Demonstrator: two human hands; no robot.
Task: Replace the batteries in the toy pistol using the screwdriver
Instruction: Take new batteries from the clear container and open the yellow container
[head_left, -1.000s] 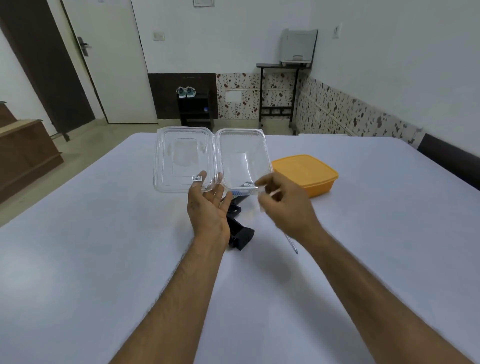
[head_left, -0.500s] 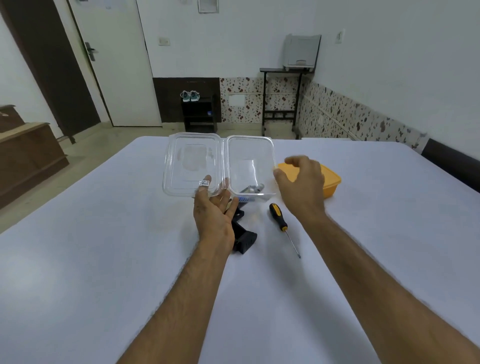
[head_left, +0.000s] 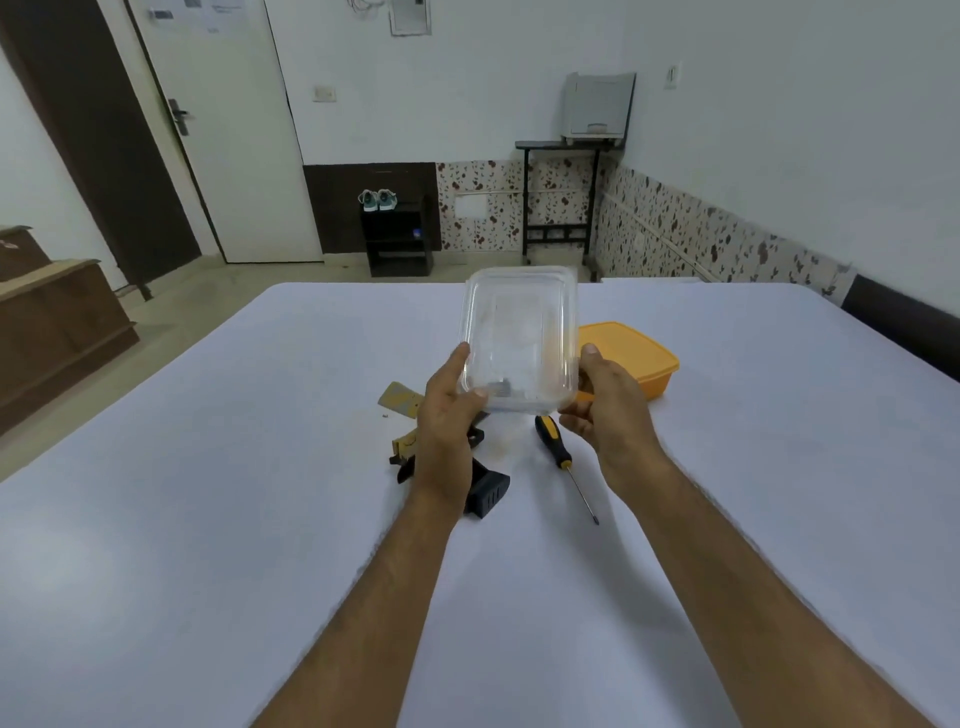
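Clear plastic box (head_left: 519, 338), lid closed, gripped between left hand (head_left: 447, 410) and right hand (head_left: 605, 410).
Toy pistol (head_left: 485, 491) mostly hidden under left wrist; screwdriver (head_left: 563, 460) tip points toward camera, slightly right.

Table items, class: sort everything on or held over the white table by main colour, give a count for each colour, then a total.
Clear: 1, the clear plastic container held by both hands
Orange: 1, the orange lidded box
Black and yellow: 2, the screwdriver and the toy pistol
Tan: 1, the small tan cover piece
Total: 5
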